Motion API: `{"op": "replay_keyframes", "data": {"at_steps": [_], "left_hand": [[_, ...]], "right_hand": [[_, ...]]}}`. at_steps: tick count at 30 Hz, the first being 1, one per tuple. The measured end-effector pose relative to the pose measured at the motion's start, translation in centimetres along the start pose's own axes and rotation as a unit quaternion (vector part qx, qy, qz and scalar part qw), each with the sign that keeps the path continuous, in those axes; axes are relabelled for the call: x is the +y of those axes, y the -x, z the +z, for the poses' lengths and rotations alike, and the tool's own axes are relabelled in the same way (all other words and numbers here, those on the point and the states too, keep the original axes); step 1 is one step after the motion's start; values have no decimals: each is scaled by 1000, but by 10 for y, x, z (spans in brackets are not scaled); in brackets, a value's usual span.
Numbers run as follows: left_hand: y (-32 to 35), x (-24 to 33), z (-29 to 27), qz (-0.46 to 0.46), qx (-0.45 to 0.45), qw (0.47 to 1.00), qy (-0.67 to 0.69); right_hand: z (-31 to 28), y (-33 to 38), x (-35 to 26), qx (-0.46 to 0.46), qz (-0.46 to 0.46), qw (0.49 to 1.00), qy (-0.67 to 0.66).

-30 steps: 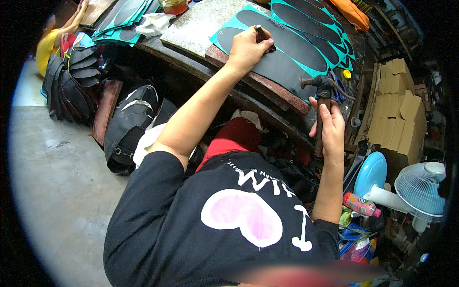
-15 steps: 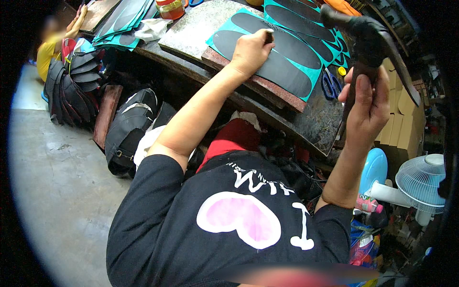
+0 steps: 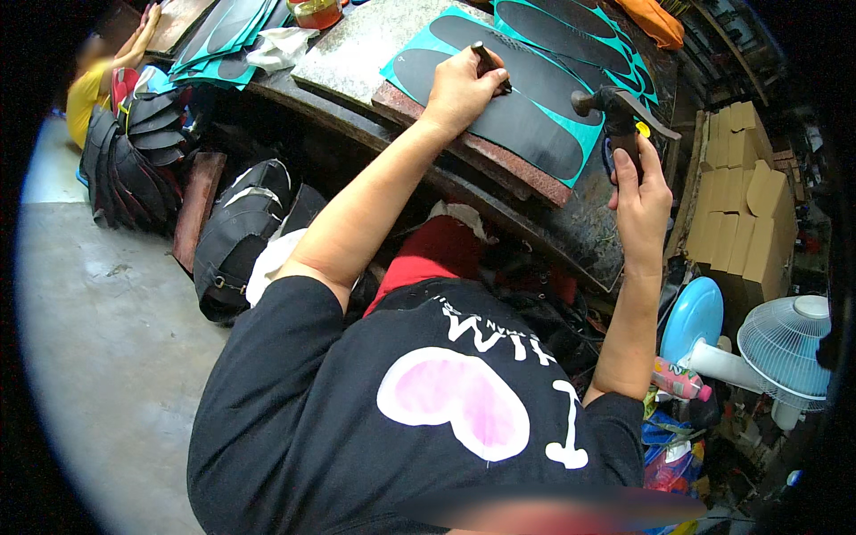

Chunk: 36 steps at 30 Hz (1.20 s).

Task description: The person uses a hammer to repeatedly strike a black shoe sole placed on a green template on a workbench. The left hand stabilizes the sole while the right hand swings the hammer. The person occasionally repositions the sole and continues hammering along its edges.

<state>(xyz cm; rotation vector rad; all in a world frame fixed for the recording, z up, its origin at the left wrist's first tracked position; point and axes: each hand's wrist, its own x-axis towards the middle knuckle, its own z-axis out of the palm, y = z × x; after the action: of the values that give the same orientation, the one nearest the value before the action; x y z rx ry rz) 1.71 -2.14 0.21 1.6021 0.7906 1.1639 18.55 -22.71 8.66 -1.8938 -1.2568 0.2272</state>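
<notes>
My left hand [image 3: 456, 96] is closed around a short dark rod, perhaps a punch [image 3: 481, 57], standing tilted on a black and teal sheet [image 3: 539, 134]. Long rounded sole shapes show in black on that sheet. It lies on a reddish stone slab [image 3: 513, 160] at the bench's front edge. In my right hand [image 3: 640, 209] is a hammer [image 3: 621, 109], gripped by its dark handle. Its head hangs over the sheet's right end, apart from the rod. Blue-handled scissors [image 3: 608, 159] are mostly hidden behind the hammer and hand.
More black and teal sheets [image 3: 571, 34] lie behind; another pile [image 3: 218, 45] sits at left beside a jar [image 3: 316, 12]. A pale stone slab [image 3: 343, 67] adjoins. Cardboard boxes [image 3: 736, 214] and a fan [image 3: 785, 343] stand right. Another person [image 3: 89, 94] is far left.
My right hand has brought the hammer down and leftward, from high at the right to over the sheet's end. The rod in my left hand now shows more of its length.
</notes>
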Motion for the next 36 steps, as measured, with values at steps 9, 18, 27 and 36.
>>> {"op": "replay_keyframes", "data": {"at_steps": [9,18,27,36], "left_hand": [[11,16,6,115,0,976,-186],[9,8,14,-14,41,999,-3],[6,12,7,84,-56,984,-145],[18,17,24,177,18,952,-248]], "right_hand": [[-13,5,-44,116,-209,963,-123],[10,4,8,50,-69,990,113],[-28,17,-43,92,-164,978,-86],[11,9,-2,52,-114,985,118]]}}
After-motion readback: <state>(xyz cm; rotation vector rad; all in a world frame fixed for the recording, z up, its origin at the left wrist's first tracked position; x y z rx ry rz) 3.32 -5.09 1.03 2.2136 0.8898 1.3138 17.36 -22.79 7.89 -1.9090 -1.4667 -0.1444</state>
